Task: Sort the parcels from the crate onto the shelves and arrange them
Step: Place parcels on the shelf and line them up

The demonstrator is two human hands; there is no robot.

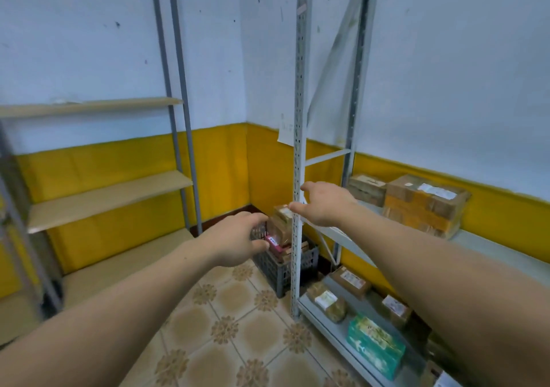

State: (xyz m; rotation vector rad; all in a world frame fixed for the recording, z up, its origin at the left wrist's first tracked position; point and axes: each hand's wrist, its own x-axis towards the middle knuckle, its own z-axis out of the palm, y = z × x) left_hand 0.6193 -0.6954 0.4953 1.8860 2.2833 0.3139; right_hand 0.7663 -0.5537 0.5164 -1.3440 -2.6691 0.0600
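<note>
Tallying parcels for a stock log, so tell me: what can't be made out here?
Head view only:
- Contents of the crate: the left hand and the shelf upright cover most of them, so no count is possible.
- Labels on the shelf parcels: too small and blurred to read.
- White-topped item at bottom right: cut off by the frame edge.

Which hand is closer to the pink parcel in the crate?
Left. The left hand is right beside the pink parcel, on its left; the right hand is higher up, by the metal shelf post.

Single head-worn wide-angle view, facing forward and down into the room corner [248, 178], crate [272, 267] near ahead
</note>
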